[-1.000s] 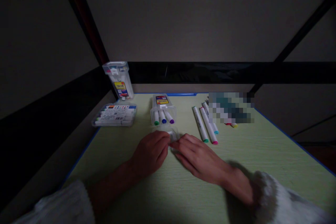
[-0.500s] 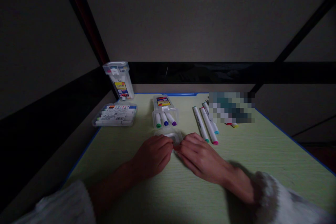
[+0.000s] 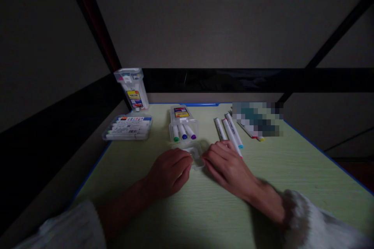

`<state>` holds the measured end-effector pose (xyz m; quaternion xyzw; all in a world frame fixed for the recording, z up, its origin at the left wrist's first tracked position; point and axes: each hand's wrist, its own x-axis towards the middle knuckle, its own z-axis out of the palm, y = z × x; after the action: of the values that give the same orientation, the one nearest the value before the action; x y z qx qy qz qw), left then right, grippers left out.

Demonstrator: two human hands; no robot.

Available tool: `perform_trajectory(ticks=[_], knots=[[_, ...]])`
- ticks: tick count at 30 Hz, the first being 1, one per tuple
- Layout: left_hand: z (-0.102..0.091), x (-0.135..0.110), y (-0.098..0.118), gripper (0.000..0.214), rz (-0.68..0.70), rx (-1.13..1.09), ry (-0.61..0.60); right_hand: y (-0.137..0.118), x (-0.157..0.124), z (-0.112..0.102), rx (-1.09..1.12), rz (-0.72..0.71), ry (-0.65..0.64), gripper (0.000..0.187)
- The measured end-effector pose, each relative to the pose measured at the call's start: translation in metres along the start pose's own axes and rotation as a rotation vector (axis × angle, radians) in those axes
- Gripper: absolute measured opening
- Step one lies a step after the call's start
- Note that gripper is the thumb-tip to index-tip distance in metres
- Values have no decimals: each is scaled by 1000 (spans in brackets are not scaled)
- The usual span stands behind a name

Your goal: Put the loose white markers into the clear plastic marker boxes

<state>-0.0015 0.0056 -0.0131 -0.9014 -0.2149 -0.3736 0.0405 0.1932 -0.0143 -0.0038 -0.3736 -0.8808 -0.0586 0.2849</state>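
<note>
A clear plastic lid (image 3: 195, 154) lies on the pale green table (image 3: 292, 171) between my hands. My left hand (image 3: 171, 171) rests curled on the table, its fingertips at the lid's left edge. My right hand (image 3: 228, 165) lies just right of the lid with fingers stretched out, over the lower ends of the loose markers (image 3: 230, 130). Behind the lid an open clear marker case (image 3: 182, 124) lies flat and shows three markers with green, blue and purple ends.
A closed marker case (image 3: 128, 127) lies at the left edge and another case (image 3: 132, 88) stands upright in the far left corner. More markers and a blurred patch (image 3: 257, 118) sit at the back right. A dark rail runs along the table's far side.
My right hand has slid right, off the lid and toward the loose markers. The lid now lies flat and uncovered on the table. My left hand has barely moved.
</note>
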Motion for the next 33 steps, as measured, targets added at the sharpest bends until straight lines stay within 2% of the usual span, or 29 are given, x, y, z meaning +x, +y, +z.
perform_trajectory(ticks=[4, 10, 15, 19, 25, 33], knots=[[0, -1, -1, 12, 15, -9, 13, 4, 1, -4, -37, 115, 4, 24], [0, -2, -1, 12, 13, -9, 23, 18, 1, -10, -130, 287, -41, 15], [0, -3, -2, 12, 12, -2, 23, 31, 1, -17, -294, 444, -163, 11], [0, -5, -4, 12, 18, 2, 26, 39, -1, -19, -425, 564, -262, 15], [1, -8, -6, 11, 33, -1, 37, 52, -13, -16, -514, 664, -338, 25], [0, -7, -6, 12, 33, 4, 33, 56, -15, -14, -472, 725, -417, 23]])
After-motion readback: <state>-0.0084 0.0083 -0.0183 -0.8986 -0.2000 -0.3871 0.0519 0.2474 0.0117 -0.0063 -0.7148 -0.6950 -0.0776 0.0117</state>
